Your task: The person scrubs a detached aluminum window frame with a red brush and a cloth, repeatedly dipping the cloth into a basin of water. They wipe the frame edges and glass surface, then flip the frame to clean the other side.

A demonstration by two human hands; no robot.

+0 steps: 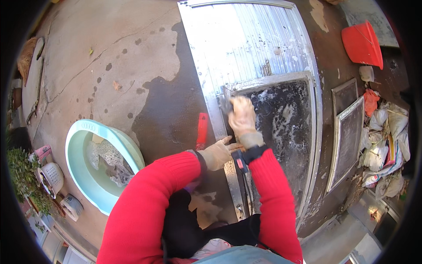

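Observation:
A metal door (230, 43) lies flat on the wet ground before me, with a ribbed silvery panel at its far end and a dark, smeared pane (283, 115) nearer. My right hand (243, 115), in a pale rubber glove, is closed on a small grey scrubber (226, 103), blurred, at the pane's corner by the left frame rail. My gloved left hand (216, 154) rests at that rail, fingers spread and holding nothing. Just beyond its fingertips sits a black lock part with a red patch (240, 162). A red plastic handle (202, 128) lies left of the door, its lower end hidden by my sleeve.
Left stands a light-blue basin (77, 158) with sudsy water and a soaked cloth (120, 173). Potted plants (51, 180) line the far left. Two framed screens (347, 145), a red bucket (361, 44) and a heap of plastic bags (384, 142) are on the right.

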